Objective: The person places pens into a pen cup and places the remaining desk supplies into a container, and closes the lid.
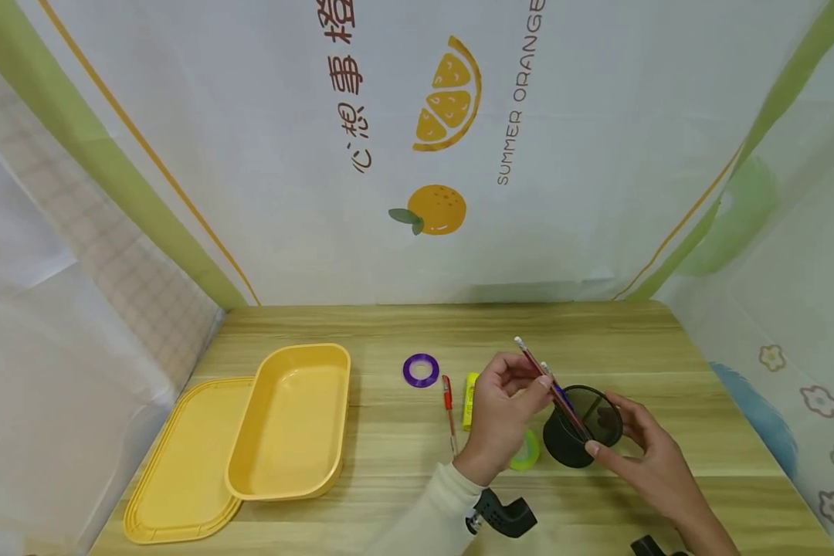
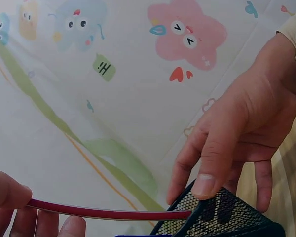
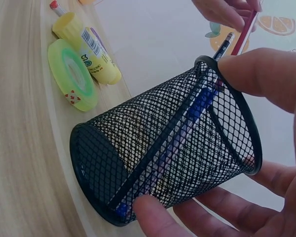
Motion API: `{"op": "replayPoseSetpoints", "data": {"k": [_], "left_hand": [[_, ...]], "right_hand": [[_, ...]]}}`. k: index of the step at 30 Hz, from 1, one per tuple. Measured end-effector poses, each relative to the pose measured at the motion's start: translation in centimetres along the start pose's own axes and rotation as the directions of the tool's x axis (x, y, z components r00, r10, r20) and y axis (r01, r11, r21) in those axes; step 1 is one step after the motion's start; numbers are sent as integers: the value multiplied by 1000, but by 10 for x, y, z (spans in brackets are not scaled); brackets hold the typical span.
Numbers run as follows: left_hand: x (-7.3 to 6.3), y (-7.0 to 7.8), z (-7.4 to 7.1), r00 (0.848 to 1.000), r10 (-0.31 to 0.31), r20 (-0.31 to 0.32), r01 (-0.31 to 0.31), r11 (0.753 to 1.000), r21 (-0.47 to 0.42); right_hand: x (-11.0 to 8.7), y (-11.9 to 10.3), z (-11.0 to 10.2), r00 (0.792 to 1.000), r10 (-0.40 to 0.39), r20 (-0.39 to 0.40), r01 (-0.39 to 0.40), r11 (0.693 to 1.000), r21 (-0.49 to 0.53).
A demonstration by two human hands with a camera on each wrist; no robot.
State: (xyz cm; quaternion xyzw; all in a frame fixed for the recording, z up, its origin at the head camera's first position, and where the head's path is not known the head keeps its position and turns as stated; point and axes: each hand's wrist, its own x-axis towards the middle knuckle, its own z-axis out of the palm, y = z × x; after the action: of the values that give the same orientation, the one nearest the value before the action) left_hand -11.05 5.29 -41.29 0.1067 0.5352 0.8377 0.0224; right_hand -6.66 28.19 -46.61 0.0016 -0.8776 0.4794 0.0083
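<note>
My left hand (image 1: 502, 413) pinches a red pencil (image 2: 103, 213) near its eraser end. The pencil slants down into a black mesh pen cup (image 3: 153, 138), overlapping the rim in the left wrist view. Gripping that cup is my right hand (image 1: 656, 463), its thumb at the rim and its fingers under and around the side. The cup leans to one side, mouth toward the left hand. Through the mesh shows a blue pen (image 3: 200, 106), and a dark pencil (image 3: 224, 46) with an eraser pokes out past the rim.
A green tape roll (image 3: 56, 54), a yellow glue stick (image 1: 469, 413), a red pen (image 1: 448, 394) and a purple tape roll (image 1: 408, 371) lie left of the cup. Farther left, a yellow box (image 1: 346, 401) overlaps its yellow lid (image 1: 174, 471).
</note>
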Motion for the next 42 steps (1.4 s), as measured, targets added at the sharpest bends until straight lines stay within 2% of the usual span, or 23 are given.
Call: {"op": "replayPoseSetpoints", "data": {"k": [12,20,26,30,36,42], "left_hand": [[-2,-15,2,998,-55,-21,56,998,23],[-3,-28,3,999,-44,-31,47,996,72],[-4,-35,3,999,-4,-44,11,988,153],[-5,-37,2,999,-8,-47,17,983,182],[-5,-41,1,998,-28,-59,39,980,194],[-5,-45,1,997,-8,-75,22,980,197]], "right_hand": [[1,1,0,1000,-28,-13,28,1000,9],[0,1,0,999,-29,-20,29,1000,9],[0,2,0,1000,-23,-10,23,1000,17],[0,2,0,1000,-23,-8,23,1000,11],[0,2,0,1000,-12,-5,12,1000,7],[0,1,0,1000,-5,2,5,1000,19]]}}
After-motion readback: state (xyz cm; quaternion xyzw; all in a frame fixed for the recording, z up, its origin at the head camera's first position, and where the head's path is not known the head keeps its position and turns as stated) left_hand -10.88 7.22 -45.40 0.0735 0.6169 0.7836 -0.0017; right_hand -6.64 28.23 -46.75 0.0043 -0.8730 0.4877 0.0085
